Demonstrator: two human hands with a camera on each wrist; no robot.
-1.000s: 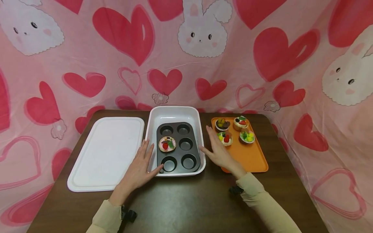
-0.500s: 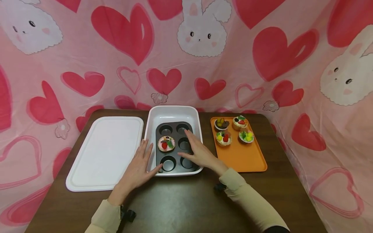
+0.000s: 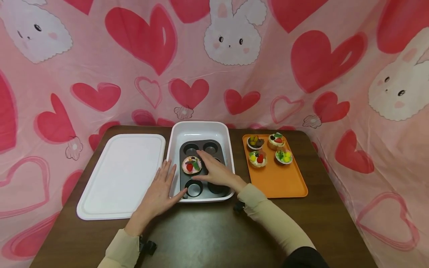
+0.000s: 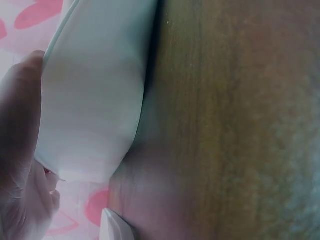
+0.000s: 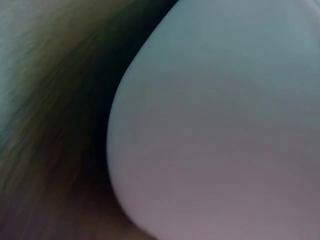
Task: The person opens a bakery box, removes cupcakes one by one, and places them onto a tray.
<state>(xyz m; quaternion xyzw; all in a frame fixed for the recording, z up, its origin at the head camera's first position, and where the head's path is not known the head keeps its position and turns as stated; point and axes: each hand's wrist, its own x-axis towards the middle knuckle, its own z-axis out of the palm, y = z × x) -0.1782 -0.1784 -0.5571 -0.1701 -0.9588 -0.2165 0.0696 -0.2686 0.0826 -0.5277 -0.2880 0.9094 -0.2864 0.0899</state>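
Toward the middle of the table stands a deep white basin point(image 3: 200, 124) holding a dark muffin tin point(image 3: 201, 144). In the tin's middle left cup sits a pink-topped cupcake point(image 3: 191, 165) with a strawberry and green leaf. My right hand point(image 3: 218, 172) reaches over the tin's right side, thumb and fingers spread just beside the cupcake; contact is unclear. With fingers extended, my left hand point(image 3: 159, 195) lies at the basin's left front corner. The left wrist view has that hand's thumb point(image 4: 22, 115) against the basin wall point(image 4: 95, 100). Only basin wall point(image 5: 210, 125) and table appear in the right wrist view.
An orange tray point(image 3: 281, 182) on the right bears several cupcakes point(image 3: 257, 159) toward its back. On the left lies a flat white lid or board point(image 3: 125, 175). The brown table point(image 3: 201, 238) backs onto a pink heart-patterned cloth point(image 3: 191, 44).
My right hand has moved left from beside the orange tray, across the basin's right rim, to the cupcake in the tin. The left hand has stayed in place.
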